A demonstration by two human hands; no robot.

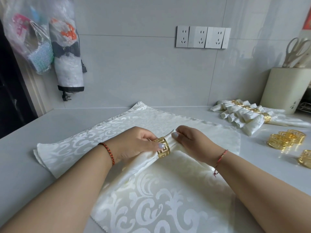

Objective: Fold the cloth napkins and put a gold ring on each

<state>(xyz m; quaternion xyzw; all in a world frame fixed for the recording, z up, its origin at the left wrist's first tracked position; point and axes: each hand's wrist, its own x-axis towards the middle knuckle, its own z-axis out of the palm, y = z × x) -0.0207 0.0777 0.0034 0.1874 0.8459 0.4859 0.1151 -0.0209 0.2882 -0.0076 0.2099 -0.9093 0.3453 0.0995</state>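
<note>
Head view: a gold cut-out metal ring (162, 147) is being pinched by the left hand (134, 145) while the soft, slippery-looking rolled ivory damask napkin (148, 158) is being pinched at its tip by the right hand (190, 140), above flat cloths on the counter.

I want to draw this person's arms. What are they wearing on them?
Both arms are bare, with no sleeves showing. The left wrist has a braided red and dark cord bracelet. The right wrist has a thin red string bracelet with a small knotted tail hanging down. The fingernails are painted a pale, shiny colour.
</note>
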